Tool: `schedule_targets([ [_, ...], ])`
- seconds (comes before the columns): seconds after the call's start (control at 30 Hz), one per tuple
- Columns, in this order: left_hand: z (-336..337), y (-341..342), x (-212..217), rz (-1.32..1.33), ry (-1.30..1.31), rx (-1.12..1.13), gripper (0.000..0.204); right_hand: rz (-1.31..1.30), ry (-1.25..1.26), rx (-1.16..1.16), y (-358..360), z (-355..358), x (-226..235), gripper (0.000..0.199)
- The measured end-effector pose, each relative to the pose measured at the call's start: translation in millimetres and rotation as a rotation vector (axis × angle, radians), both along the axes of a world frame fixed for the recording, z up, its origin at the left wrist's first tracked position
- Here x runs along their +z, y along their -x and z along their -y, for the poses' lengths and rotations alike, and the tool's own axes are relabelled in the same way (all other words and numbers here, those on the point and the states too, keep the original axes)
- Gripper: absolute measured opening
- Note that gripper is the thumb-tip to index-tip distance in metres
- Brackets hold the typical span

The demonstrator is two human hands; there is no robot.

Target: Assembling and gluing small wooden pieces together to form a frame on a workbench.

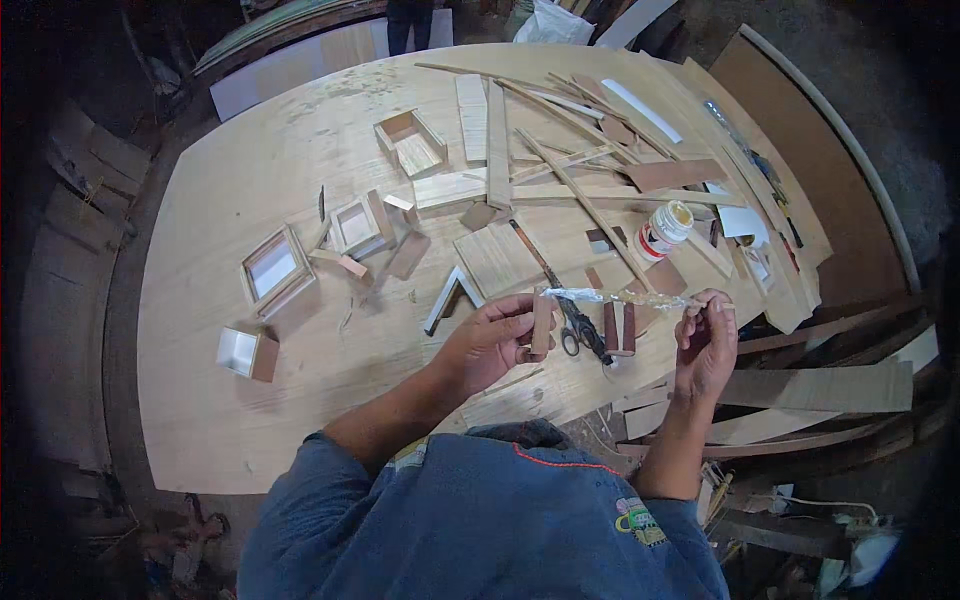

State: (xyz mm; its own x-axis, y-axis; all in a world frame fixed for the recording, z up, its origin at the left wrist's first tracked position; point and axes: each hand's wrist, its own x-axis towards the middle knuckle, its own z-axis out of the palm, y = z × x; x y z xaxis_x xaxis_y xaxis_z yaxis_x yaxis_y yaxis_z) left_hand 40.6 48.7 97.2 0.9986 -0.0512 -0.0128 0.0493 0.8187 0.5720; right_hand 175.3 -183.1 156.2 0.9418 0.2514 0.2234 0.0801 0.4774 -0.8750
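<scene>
So the left hand [492, 340] has thumb and fingers closed snugly round one small wooden block [541, 322], held upright. The right hand [708, 345] is pinched tight on the far end of one shiny see-through strip [622, 296], which stretches between both hands, its other end up at the block's top.

Strip looks super light and floppy, probably a bit slick or sticky (can't tell which), and I'd guess it creases easily, so hold it by the very ends. The block seems light and stiff; gripping its long sides should be fine.

Counts: one pair of scissors [575, 318] just beside the left hand, between the two hands. One white jar [664, 235] past the strip, toward the right hand. One L-shaped piece [440, 303] beyond the left hand's knuckles. Four little boxes [265, 358] farther out left of the grip. The thin sticks [580, 195] beyond the strip overlap too much to count, tbh.
</scene>
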Motion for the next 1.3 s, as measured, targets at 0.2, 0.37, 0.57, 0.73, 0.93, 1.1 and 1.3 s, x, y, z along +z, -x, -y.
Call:
schedule_targets([
  [0.2,0,1,0,0.005,0.018,-0.009,0.042,-0.016,-0.002,-0.002,2,-1,-1,0.017],
  [0.37,0,2,-2,0.017,0.012,-0.013,0.041,0.007,0.013,-0.004,2,0,-3,0.018],
  [0.57,-3,2,-6,-0.011,0.016,-0.015,0.041,0.001,0.018,0.014,4,1,-5,0.018],
  [0.73,-2,0,-9,-0.016,0.041,0.059,0.039,-0.052,-0.014,0.006,6,0,-6,0.018],
  [0.93,-3,-1,-8,-0.012,0.037,0.047,0.038,-0.033,-0.037,-0.005,6,0,-7,0.018],
  [1.1,-1,1,-7,0.005,0.02,0.04,0.038,-0.004,-0.015,0.063,4,1,-10,0.018],
  [1.3,-2,2,-4,-0.002,0.027,0.021,0.038,-0.023,-0.033,0.064,3,2,-14,0.018],
])
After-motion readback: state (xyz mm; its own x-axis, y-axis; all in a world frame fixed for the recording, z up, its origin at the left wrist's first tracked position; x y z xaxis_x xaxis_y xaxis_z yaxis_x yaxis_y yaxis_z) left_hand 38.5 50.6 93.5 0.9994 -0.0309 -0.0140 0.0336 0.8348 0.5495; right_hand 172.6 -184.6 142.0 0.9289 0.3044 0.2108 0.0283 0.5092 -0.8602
